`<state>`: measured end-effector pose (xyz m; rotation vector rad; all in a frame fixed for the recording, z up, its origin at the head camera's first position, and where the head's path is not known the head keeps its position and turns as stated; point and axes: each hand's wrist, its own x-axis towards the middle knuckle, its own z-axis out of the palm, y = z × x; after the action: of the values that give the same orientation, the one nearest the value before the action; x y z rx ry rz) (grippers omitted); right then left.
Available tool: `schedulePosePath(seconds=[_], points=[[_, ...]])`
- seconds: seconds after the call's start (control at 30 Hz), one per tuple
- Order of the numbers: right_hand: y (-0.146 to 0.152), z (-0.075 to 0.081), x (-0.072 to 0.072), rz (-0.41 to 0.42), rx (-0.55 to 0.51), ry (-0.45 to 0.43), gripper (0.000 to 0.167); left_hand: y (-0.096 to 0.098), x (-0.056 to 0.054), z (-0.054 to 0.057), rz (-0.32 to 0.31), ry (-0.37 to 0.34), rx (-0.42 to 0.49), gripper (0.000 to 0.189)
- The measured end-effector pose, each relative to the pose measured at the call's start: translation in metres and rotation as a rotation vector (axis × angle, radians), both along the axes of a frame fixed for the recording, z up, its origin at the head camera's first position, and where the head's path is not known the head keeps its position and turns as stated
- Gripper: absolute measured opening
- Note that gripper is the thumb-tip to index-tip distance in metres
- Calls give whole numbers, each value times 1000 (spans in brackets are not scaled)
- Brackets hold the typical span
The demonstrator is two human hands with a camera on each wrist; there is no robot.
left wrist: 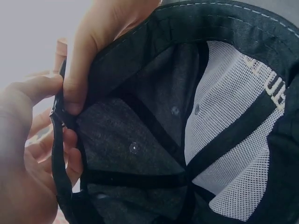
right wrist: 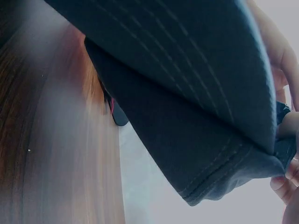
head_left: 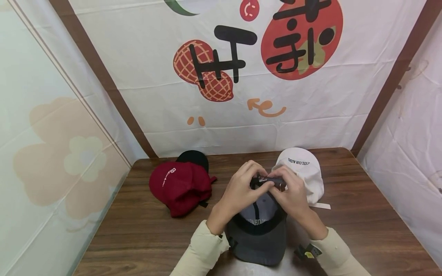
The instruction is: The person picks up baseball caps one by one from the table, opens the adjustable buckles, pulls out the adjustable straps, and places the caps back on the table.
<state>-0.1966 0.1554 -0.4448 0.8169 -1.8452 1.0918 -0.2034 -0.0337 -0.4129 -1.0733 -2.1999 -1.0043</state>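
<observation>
A dark grey baseball cap (head_left: pixel 257 247) is held up in front of me, its brim toward me and its inside showing. My left hand (head_left: pixel 243 188) pinches the adjusting strap at the cap's back edge. From the other side my right hand (head_left: pixel 290 191) pinches the same strap, the two thumbs close together. In the left wrist view the narrow strap (left wrist: pixel 58 158) runs between the fingers, with a small buckle (left wrist: pixel 56 115) on it. Dark bands and a pale mesh lining (left wrist: pixel 229 93) line the crown. Grey cloth of the cap (right wrist: pixel 187 93) covers much of the right wrist view.
A dark red cap (head_left: pixel 184 188) lies to the left on the wooden table (head_left: pixel 131 237), partly over a black cap (head_left: pixel 195 158). Behind my right hand sits a white cap (head_left: pixel 304 168) with its strap sticking out. A printed cloth (head_left: pixel 155 111) hangs behind the table.
</observation>
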Motion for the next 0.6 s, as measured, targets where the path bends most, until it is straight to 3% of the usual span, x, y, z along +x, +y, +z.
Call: schedulePosePath(seconds=[0.1, 0.3, 0.47, 0.6], points=[[-1, 1, 1, -13, 3, -11, 28, 1, 0, 0, 20, 15, 3, 21], [-3, 0, -1, -46, 17, 31, 11, 1, -1, -2, 35, 88, 16, 10], [-3, 0, 0, -103, 30, -11, 21, 0, -1, -3, 45, 111, 35, 5], [-3, -2, 0, -163, 44, -27, 19, 1, -2, -2, 57, 111, 57, 5]])
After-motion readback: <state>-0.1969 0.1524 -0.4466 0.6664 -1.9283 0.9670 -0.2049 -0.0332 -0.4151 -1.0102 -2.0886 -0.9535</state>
